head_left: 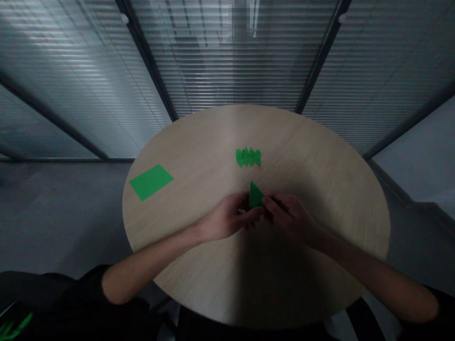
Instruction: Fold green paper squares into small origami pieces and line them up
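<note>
Between my hands, above the middle of the table, is a small piece of green paper [255,196] folded to a triangle with its point up. My left hand [234,217] grips its lower left side, thumb across the bottom. The fingers of my right hand [289,213] pinch its right corner. Just beyond lies a folded green paper piece [248,157] with a zigzag, pointed outline. Farther left, a flat green paper sheet [151,182] rests near the table's edge. My fingers hide the lower part of the triangle.
A round wooden table [199,142] stands before me, my shadow falling across its near side. Behind it rise glass panels with blinds [234,80] and dark frames. Grey floor [71,213] shows to the left.
</note>
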Action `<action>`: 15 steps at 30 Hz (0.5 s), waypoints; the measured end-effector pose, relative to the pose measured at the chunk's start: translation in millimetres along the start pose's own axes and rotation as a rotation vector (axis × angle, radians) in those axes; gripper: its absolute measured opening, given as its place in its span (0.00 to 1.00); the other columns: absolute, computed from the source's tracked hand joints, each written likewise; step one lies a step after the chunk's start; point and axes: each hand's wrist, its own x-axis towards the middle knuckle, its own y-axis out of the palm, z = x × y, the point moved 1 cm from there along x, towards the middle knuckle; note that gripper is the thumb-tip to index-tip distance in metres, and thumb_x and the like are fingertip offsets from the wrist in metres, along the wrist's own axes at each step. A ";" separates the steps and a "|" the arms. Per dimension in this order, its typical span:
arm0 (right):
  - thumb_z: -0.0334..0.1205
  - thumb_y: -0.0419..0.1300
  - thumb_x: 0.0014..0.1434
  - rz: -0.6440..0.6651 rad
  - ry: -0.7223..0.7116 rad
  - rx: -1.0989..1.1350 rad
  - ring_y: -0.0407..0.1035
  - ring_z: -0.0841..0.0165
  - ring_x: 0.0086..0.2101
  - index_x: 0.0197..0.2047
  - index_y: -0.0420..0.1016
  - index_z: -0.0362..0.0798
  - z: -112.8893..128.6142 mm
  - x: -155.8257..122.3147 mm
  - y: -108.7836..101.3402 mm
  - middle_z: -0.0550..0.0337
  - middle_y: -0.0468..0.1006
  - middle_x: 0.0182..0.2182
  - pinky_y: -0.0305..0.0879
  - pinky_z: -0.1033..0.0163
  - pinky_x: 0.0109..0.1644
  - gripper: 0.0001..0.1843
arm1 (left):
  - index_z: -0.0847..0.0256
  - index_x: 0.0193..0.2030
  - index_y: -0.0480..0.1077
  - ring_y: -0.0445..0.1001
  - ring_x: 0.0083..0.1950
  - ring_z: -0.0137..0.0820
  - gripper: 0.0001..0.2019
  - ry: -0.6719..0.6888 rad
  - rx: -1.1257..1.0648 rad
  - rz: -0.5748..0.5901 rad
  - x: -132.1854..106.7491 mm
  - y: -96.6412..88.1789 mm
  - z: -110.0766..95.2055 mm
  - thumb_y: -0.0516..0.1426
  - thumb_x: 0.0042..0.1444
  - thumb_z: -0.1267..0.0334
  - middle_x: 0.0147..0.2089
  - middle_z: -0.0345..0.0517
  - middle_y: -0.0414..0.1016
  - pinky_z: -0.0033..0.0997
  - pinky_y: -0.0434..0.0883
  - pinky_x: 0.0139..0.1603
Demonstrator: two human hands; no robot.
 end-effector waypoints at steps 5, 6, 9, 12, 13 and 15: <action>0.51 0.53 0.74 -0.003 -0.014 -0.022 0.64 0.73 0.23 0.30 0.69 0.48 2.8 -0.4 -0.1 0.64 0.71 0.22 0.59 0.65 0.28 0.23 | 0.64 0.45 0.72 0.75 0.29 0.26 0.13 0.004 -0.069 0.052 0.2 -1.2 -0.9 0.63 0.66 0.56 0.34 0.44 0.77 0.23 0.74 0.28; 0.50 0.53 0.74 -0.002 -0.007 -0.012 0.64 0.73 0.23 0.29 0.69 0.48 2.5 -0.3 0.0 0.64 0.71 0.22 0.59 0.66 0.27 0.23 | 0.64 0.45 0.72 0.75 0.29 0.26 0.12 0.004 -0.085 0.071 0.2 -1.1 -1.0 0.63 0.66 0.56 0.35 0.44 0.77 0.23 0.75 0.28; 0.50 0.53 0.73 -0.002 0.003 0.016 0.63 0.73 0.22 0.29 0.69 0.48 1.4 0.0 -0.1 0.65 0.70 0.21 0.58 0.66 0.26 0.22 | 0.64 0.45 0.72 0.76 0.30 0.26 0.12 -0.001 -0.104 0.096 0.5 -0.8 -0.6 0.61 0.68 0.56 0.35 0.43 0.77 0.23 0.75 0.28; 0.50 0.53 0.74 -0.016 -0.013 0.024 0.63 0.73 0.23 0.30 0.69 0.48 2.3 0.4 -1.4 0.65 0.70 0.21 0.59 0.66 0.27 0.22 | 0.64 0.44 0.70 0.77 0.30 0.26 0.13 -0.007 -0.126 0.070 1.3 -1.2 -0.9 0.59 0.70 0.54 0.35 0.43 0.76 0.24 0.75 0.28; 0.51 0.53 0.74 -0.023 -0.018 0.023 0.63 0.73 0.23 0.30 0.69 0.48 3.2 0.5 -2.0 0.65 0.70 0.22 0.59 0.66 0.27 0.22 | 0.64 0.43 0.70 0.77 0.30 0.27 0.14 -0.005 -0.136 0.056 1.5 -1.6 -1.5 0.59 0.70 0.53 0.34 0.43 0.75 0.24 0.75 0.28; 0.51 0.53 0.74 -0.031 -0.019 0.022 0.63 0.73 0.23 0.30 0.69 0.48 4.8 0.7 -3.1 0.65 0.69 0.22 0.59 0.65 0.28 0.22 | 0.64 0.41 0.69 0.76 0.29 0.27 0.14 0.003 -0.156 0.036 1.6 -2.3 -3.3 0.59 0.70 0.53 0.32 0.42 0.74 0.24 0.75 0.28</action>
